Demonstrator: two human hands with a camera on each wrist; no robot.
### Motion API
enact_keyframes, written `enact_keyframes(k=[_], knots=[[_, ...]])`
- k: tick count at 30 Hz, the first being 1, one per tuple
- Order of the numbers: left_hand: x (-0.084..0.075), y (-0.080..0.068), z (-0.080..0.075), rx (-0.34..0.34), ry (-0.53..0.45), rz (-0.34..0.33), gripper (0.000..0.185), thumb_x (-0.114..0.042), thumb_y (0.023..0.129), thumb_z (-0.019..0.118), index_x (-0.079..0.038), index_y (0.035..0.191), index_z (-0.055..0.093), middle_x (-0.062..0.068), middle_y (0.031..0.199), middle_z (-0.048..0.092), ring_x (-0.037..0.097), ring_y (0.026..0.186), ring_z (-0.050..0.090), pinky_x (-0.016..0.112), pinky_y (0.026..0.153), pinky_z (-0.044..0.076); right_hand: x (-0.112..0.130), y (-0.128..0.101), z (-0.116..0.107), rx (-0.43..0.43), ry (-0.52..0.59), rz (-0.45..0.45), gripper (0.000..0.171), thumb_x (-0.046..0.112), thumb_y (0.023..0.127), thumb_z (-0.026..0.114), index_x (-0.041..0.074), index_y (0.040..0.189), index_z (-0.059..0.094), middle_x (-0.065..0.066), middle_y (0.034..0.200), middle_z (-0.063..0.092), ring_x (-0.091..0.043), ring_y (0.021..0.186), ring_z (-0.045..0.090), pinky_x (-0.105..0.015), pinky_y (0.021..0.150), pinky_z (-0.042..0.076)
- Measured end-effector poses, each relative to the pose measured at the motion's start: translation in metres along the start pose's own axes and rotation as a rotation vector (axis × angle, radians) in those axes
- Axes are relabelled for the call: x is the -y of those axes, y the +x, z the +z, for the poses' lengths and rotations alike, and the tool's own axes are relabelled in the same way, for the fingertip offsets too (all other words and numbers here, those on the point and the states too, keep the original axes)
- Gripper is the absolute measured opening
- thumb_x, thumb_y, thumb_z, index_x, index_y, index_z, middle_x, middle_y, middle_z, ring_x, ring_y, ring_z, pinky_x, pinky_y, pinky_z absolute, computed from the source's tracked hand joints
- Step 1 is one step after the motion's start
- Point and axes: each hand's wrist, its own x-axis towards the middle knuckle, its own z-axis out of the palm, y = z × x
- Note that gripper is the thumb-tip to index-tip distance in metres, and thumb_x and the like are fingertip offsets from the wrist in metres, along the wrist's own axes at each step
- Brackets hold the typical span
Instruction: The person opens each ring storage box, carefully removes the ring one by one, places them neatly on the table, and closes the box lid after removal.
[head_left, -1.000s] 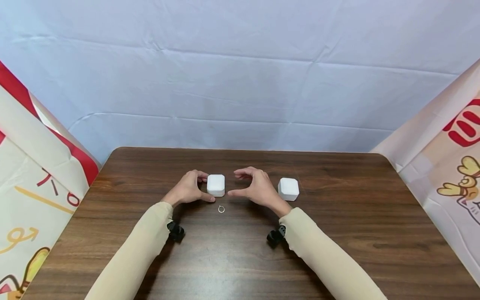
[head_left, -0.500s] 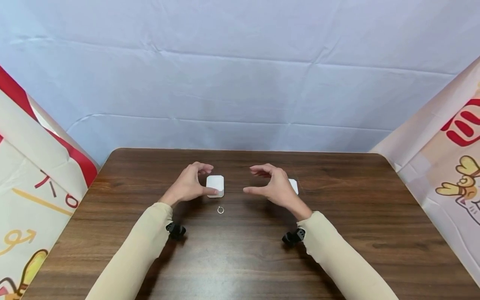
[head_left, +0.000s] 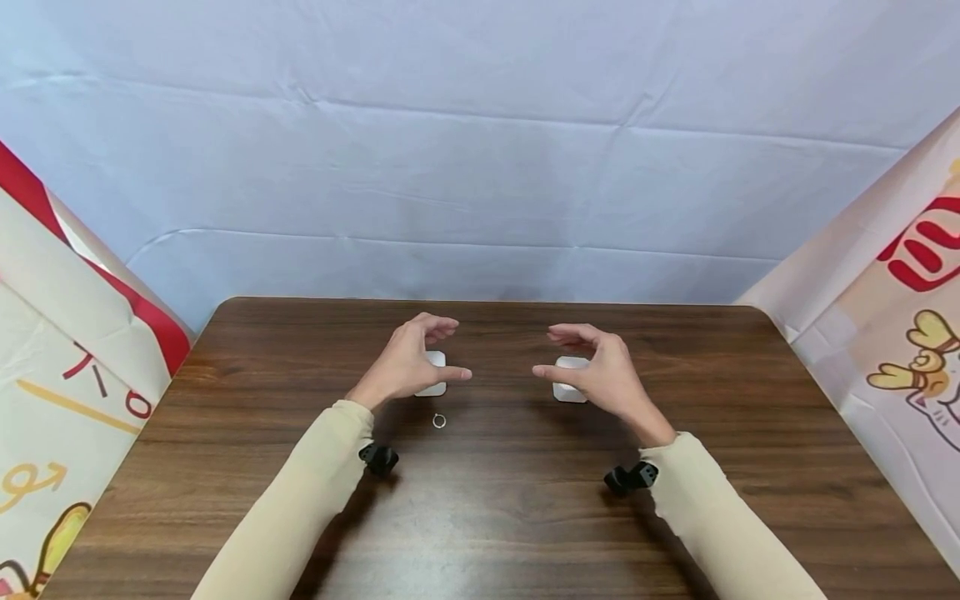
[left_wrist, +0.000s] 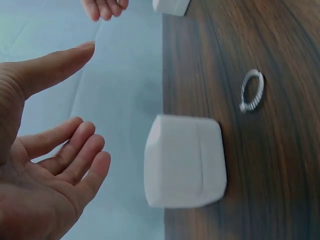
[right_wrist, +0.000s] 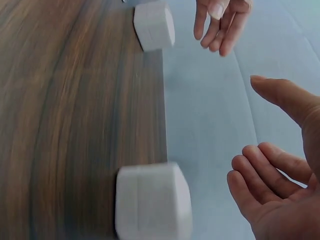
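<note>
Two small white boxes with rounded corners stand on the brown wooden table. My left hand (head_left: 407,360) hovers above the left box (head_left: 432,389), partly covering it in the head view. Over the right box (head_left: 570,394) hangs my right hand (head_left: 611,373), hiding part of it. Both hands have thumb and fingers spread wide apart and hold nothing. The wrist views show each hand off its box, with the left box (left_wrist: 182,162) and the right box (right_wrist: 150,202) both closed. A silver ring (head_left: 439,421) lies just in front of the left box, its textured band (left_wrist: 252,91) clear in the left wrist view.
The wooden table (head_left: 480,517) ends at a straight back edge before a pale hanging cloth (head_left: 465,167). Printed cloths hang at the left (head_left: 67,358) and right (head_left: 900,333) sides. Black cameras are strapped on both wrists.
My right hand has moved right, from between the boxes to over the right one. My left hand has risen from beside the left box and shifted right over it. Boxes and ring stay put.
</note>
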Motion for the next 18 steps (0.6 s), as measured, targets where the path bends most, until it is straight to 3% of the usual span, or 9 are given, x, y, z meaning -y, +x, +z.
enact_keyframes(k=[4, 13, 18], knots=[[-0.006, 0.004, 0.008, 0.014, -0.013, 0.023, 0.068, -0.020, 0.076, 0.092, -0.001, 0.133, 0.061, 0.015, 0.130, 0.060, 0.034, 0.123, 0.058, 0.045, 0.106, 0.045, -0.007, -0.006, -0.014, -0.029, -0.001, 0.037, 0.063, 0.026, 0.077, 0.092, 0.007, 0.131, 0.066, -0.010, 0.123, 0.069, -0.036, 0.119, 0.064, -0.052, 0.098, 0.050], [-0.014, 0.015, 0.036, 0.025, -0.008, 0.068, 0.064, -0.021, 0.077, 0.091, -0.001, 0.131, 0.062, 0.014, 0.125, 0.063, 0.032, 0.118, 0.061, 0.042, 0.104, 0.047, -0.026, -0.017, -0.041, -0.060, -0.077, 0.093, 0.062, 0.027, 0.079, 0.091, 0.007, 0.131, 0.066, -0.014, 0.125, 0.069, -0.031, 0.118, 0.065, -0.029, 0.092, 0.053], [-0.017, 0.022, 0.052, 0.034, -0.036, 0.087, 0.063, -0.019, 0.076, 0.092, 0.001, 0.129, 0.063, 0.016, 0.123, 0.064, 0.034, 0.117, 0.061, 0.044, 0.104, 0.047, -0.040, -0.021, -0.048, -0.046, -0.109, 0.095, 0.061, 0.024, 0.078, 0.091, 0.003, 0.129, 0.066, -0.017, 0.126, 0.068, -0.035, 0.116, 0.065, -0.036, 0.095, 0.053]])
